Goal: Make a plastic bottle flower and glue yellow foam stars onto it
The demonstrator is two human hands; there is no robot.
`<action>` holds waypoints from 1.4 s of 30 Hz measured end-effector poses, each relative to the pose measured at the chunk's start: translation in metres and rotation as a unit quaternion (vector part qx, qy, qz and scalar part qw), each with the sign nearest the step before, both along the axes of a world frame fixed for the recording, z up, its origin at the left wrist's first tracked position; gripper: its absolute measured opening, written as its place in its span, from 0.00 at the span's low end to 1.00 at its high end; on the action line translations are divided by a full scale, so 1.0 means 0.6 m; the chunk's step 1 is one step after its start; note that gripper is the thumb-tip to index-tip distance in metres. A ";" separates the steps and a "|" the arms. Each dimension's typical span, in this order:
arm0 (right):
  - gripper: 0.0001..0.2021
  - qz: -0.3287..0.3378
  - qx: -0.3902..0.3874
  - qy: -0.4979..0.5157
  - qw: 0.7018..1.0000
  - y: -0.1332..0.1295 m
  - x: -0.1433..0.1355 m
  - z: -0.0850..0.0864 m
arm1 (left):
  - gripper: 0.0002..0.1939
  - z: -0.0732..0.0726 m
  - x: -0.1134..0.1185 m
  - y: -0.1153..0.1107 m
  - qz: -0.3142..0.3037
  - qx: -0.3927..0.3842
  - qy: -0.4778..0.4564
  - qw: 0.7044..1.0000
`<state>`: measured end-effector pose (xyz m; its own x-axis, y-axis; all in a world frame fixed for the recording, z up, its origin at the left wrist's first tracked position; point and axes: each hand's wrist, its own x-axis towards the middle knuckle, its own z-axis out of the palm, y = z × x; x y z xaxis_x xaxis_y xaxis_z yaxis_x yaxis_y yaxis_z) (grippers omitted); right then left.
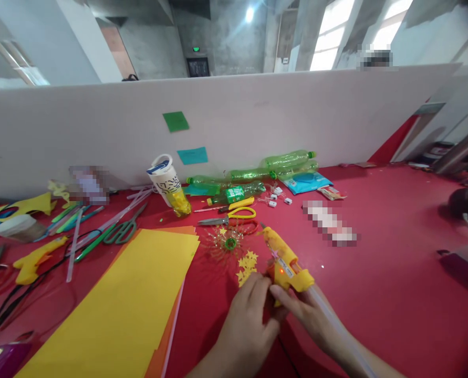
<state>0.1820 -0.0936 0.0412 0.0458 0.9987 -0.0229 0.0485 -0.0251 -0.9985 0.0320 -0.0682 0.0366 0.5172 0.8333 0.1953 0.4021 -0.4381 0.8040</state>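
Observation:
My right hand (302, 310) is wrapped around the handle of a yellow hot glue gun (281, 247). An orange light glows on the gun's side, its nozzle points away from me, and a clear glue stick (328, 310) runs out of its back. Against the front of the handle, my left hand (247, 317) is closed with curled fingers; its fingertips are partly hidden by the gun. Small yellow paper stars (247, 265) lie just beyond my left hand. Behind them sits a cut bottle top (229, 243) with splayed clear strips and a green neck, a yellow star on one strip.
Yellow and orange paper sheets (131, 294) lie at the left. Scissors (234, 216), green plastic bottles (249, 176), a blue packet (307, 182) and a leaning paper cup (166, 181) stand or lie before the white partition (234, 115). Another yellow glue gun (39, 258) rests far left.

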 end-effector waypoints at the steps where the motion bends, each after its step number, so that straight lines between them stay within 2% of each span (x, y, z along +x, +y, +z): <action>1: 0.14 -0.039 -0.014 0.023 0.999 0.000 0.003 -0.003 | 0.14 0.000 0.002 -0.003 -0.020 0.013 0.008 1.000; 3: 0.13 -0.098 -0.021 0.064 0.993 0.006 0.019 -0.003 | 0.18 -0.003 0.001 -0.004 -0.051 0.042 0.040 0.997; 5: 0.12 -0.120 -0.020 0.099 0.988 0.022 0.042 0.002 | 0.18 -0.012 -0.007 0.004 -0.062 0.061 0.101 0.991; 7: 0.10 -0.115 -0.015 0.141 0.983 0.047 0.064 0.008 | 0.20 -0.025 -0.018 0.018 -0.092 0.066 0.178 0.978; 9: 0.07 -0.084 -0.011 0.173 0.981 0.075 0.078 0.011 | 0.27 -0.039 -0.032 0.030 -0.129 0.073 0.241 0.959; 11: 0.06 -0.048 -0.020 0.189 0.981 0.099 0.083 0.010 | 0.32 -0.050 -0.050 0.035 -0.137 0.079 0.284 0.946; 15: 0.08 0.022 -0.045 0.216 0.975 0.119 0.080 -0.004 | 0.32 -0.062 -0.093 0.033 -0.134 0.116 0.295 0.939; 19: 0.09 0.038 -0.055 0.247 0.967 0.116 0.084 -0.021 | 0.25 -0.064 -0.107 0.039 -0.095 0.151 0.244 0.953; 22: 0.09 0.043 -0.059 0.258 0.963 0.118 0.093 -0.030 | 0.16 -0.053 -0.086 0.049 -0.050 0.137 0.175 0.974; 24: 0.10 0.055 -0.064 0.257 0.963 0.118 0.095 -0.033 | 0.11 -0.033 -0.064 0.055 -0.015 0.091 0.131 0.987; 26: 0.11 0.069 -0.065 0.250 0.964 0.115 0.093 -0.034 | 0.08 -0.004 -0.043 0.062 0.046 0.065 0.096 0.992; 29: 0.12 0.083 -0.059 0.239 0.966 0.102 0.080 -0.026 | 0.06 0.040 -0.017 0.078 0.111 0.089 0.048 0.989; 32: 0.12 0.098 -0.066 0.226 0.967 0.087 0.065 -0.014 | 0.05 0.066 0.001 0.096 0.159 0.128 0.043 0.978; 36: 0.13 0.093 -0.073 0.208 0.971 0.078 0.052 -0.006 | 0.05 0.069 0.012 0.109 0.194 0.158 0.038 0.967; 38: 0.13 0.083 -0.063 0.220 0.970 0.078 0.049 -0.005 | 0.07 0.066 0.009 0.110 0.190 0.117 0.013 0.975; 42: 0.13 0.089 -0.071 0.262 0.958 0.078 0.045 -0.001 | 0.08 0.064 -0.004 0.109 0.163 -0.028 -0.045 0.985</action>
<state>0.2092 -0.0470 0.0404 -0.1798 0.9747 -0.1330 -0.4424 -0.2009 -0.8740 0.0295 -0.0026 0.0747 0.2032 0.9629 0.1774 0.4398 -0.2516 0.8621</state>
